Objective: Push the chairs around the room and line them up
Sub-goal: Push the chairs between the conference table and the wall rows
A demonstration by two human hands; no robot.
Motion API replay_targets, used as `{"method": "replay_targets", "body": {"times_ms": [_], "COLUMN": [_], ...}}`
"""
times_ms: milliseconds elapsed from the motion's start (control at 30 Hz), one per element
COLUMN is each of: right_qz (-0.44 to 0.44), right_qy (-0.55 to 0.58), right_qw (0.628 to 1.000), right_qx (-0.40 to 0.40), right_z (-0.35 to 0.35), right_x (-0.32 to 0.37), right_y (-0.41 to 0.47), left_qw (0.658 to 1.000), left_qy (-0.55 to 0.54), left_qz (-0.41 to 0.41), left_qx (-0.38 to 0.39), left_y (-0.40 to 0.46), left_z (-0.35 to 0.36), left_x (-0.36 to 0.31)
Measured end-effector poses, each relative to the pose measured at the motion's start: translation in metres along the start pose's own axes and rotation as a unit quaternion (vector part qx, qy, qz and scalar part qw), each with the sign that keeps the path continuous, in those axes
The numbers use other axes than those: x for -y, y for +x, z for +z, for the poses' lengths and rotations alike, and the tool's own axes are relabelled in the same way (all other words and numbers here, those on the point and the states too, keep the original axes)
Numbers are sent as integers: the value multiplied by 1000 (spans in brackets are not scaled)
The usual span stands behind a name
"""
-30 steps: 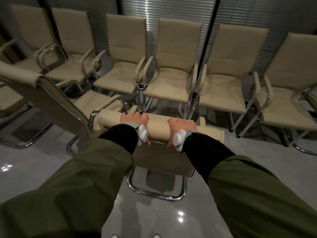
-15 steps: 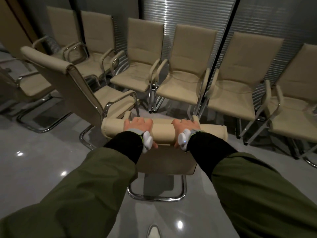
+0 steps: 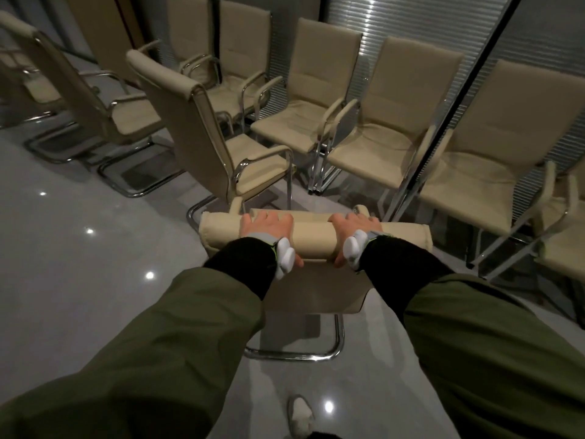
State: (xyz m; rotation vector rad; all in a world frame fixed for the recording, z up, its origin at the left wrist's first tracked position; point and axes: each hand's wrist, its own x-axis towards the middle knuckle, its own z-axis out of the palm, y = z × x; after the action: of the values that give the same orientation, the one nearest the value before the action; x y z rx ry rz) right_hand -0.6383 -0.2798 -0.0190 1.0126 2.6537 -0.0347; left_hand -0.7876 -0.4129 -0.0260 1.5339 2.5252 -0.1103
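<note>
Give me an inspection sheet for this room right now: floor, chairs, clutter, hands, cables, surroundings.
Surface: glossy grey floor, ceiling lights reflected.
Job's things: held chair, gripped by its backrest top; row of chairs facing it; side chairs on the left.
Clutter: nothing seen.
Hands: left hand and right hand both grip the backrest top, fingers curled over it.
Cables: nothing seen.
Surroundings: window blinds behind the row; a shoe below.

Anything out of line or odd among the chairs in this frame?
Yes. The chair to the left stands turned sideways, its back toward the camera-left, unlike the row along the blinds. Both the left hand and right hand grip the held chair's backrest. Nothing looks damaged.
</note>
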Motion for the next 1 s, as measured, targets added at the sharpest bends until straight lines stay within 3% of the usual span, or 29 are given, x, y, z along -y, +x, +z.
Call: {"method": "replay_targets", "body": {"times_ms": [1000], "right_qz": [-249], "right_qy": [-40], "right_qw": [968], "right_qx": [-15], "right_z": [10], "right_x": [-20], "right_y": [-46], "left_qw": [965], "left_qy": [-28], "left_qz": [-262], "left_qx": [12], "left_y": [-105], "left_z": [20], "left_x": [-76]}}
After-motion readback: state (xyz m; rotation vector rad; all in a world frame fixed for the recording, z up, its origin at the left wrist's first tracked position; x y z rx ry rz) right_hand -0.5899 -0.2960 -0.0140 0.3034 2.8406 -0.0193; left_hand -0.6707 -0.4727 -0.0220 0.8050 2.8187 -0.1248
